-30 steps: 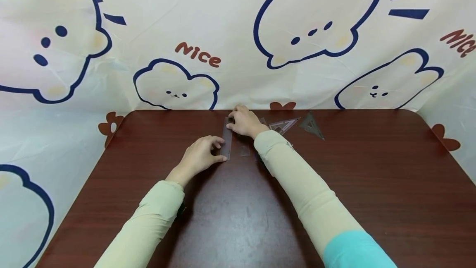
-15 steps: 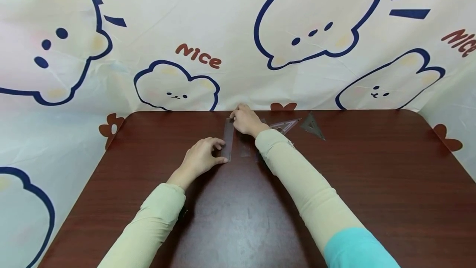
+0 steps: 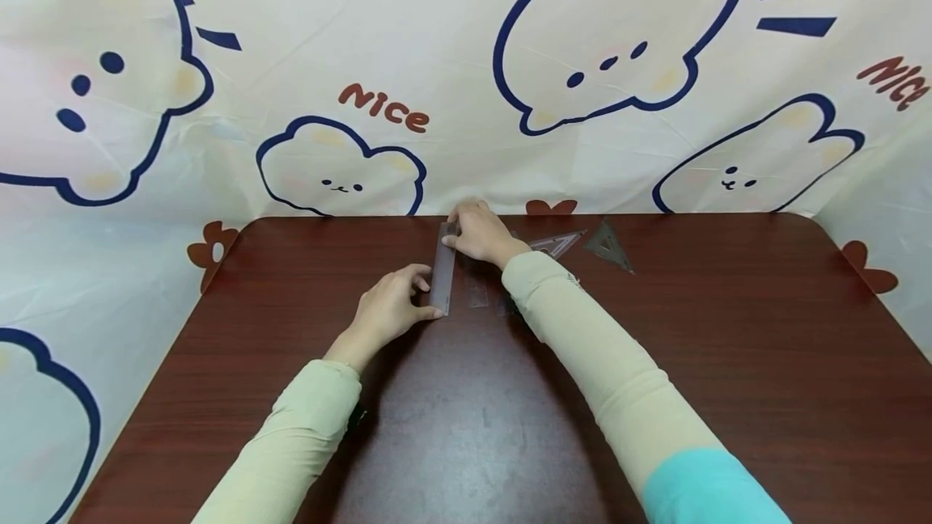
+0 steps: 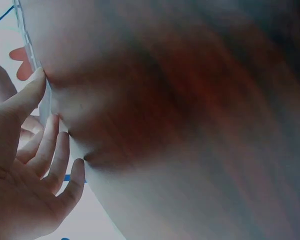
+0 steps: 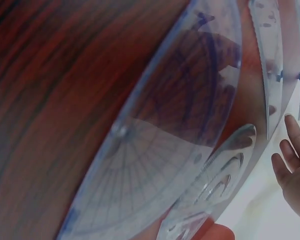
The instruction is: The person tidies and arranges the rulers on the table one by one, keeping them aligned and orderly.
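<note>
A clear straight ruler (image 3: 442,273) lies lengthwise toward the back of the brown table. My left hand (image 3: 389,306) is at its near left side, thumb at the near end and fingertips by the left edge; the left wrist view shows these fingers (image 4: 50,155) spread and fairly straight. At the far end, my right hand (image 3: 480,234) pinches the ruler with thumb and curled fingers. Beneath the right forearm, a second clear ruler (image 3: 476,291) partly shows. A large clear protractor (image 5: 165,120) fills the right wrist view, beside a scalloped-edged clear ruler (image 5: 267,60).
Right of my right hand lie a clear set square (image 3: 559,243) and a grey-green set square (image 3: 610,247). A cartoon-printed cloth (image 3: 466,160) rises behind the table's (image 3: 728,346) back edge. My right forearm covers part of the clear pieces.
My right thumb has come back onto the ruler's far end. The ruler has shifted slightly, its far end now a little further back. My left hand has hardly moved.
</note>
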